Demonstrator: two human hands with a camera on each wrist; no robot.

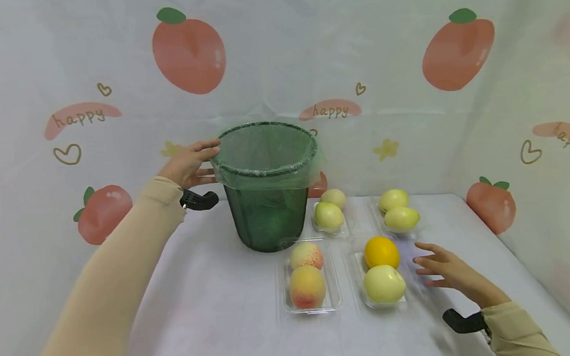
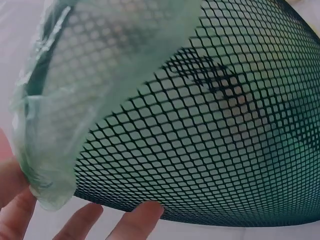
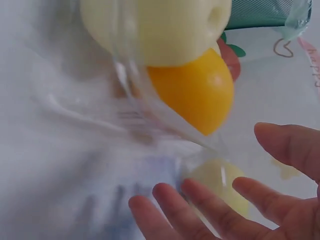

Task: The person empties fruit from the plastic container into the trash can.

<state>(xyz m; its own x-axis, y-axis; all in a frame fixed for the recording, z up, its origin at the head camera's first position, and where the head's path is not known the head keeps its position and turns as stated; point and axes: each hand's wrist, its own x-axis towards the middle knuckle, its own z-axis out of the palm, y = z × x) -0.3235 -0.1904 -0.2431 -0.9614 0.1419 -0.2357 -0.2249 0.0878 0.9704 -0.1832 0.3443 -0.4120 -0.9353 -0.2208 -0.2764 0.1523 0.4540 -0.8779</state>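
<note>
My left hand (image 1: pixel 189 162) is at the left rim of a dark green mesh bin (image 1: pixel 268 219), its fingers extended against the rim and side. A thin green plastic bag (image 2: pixel 60 110) lines the bin and folds down over the rim; in the left wrist view the fingertips (image 2: pixel 145 212) lie along the bag's edge and the mesh. My right hand (image 1: pixel 448 271) hovers with spread fingers just right of a clear plastic tray (image 1: pixel 385 306) carrying an orange (image 1: pixel 381 252) and a pale yellow-green round fruit (image 1: pixel 383 284). It holds nothing.
Left of that tray, a clear tray (image 1: pixel 311 312) holds two peaches (image 1: pixel 307 287). Behind stand a tray with two pale green fruits (image 1: pixel 328 216) and one with two yellow lemon-like fruits (image 1: pixel 401 219). A fruit-printed cloth (image 1: pixel 263 44) hangs behind the white table (image 1: pixel 212 331).
</note>
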